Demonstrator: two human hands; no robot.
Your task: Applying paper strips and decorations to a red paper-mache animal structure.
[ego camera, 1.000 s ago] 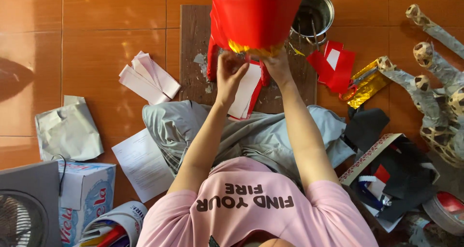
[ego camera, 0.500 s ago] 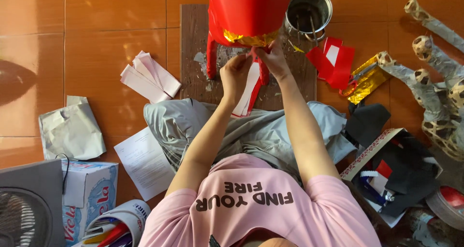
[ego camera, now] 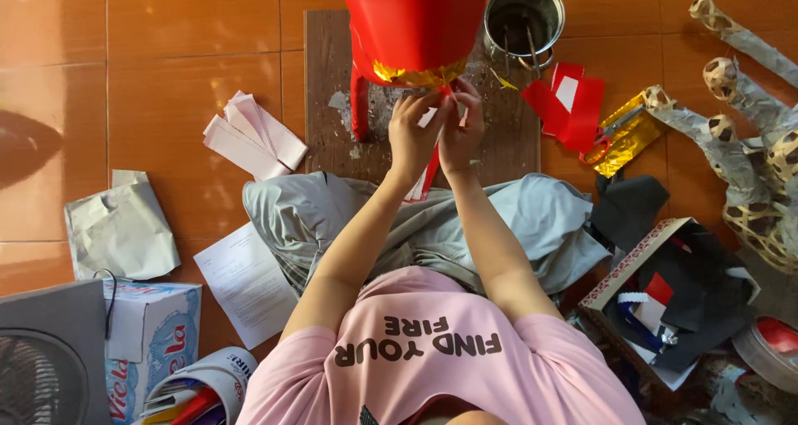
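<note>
A big red paper lantern with a gold foil rim stands over a brown wooden board in front of me. My left hand and my right hand meet just under the gold rim. Both pinch the top of a red-and-white paper strip that hangs down toward my grey-trousered lap. A thin red leg of the lantern drops to the board on the left.
A metal can with tools stands behind the board. Red paper pieces, gold foil and scissors lie to the right, next to paper-wrapped bamboo frames. White-pink strips, crumpled paper, a carton and a fan lie left.
My hands have moved closer together under the gold rim, now pinching the strip's top. The lantern has shifted slightly in view.
</note>
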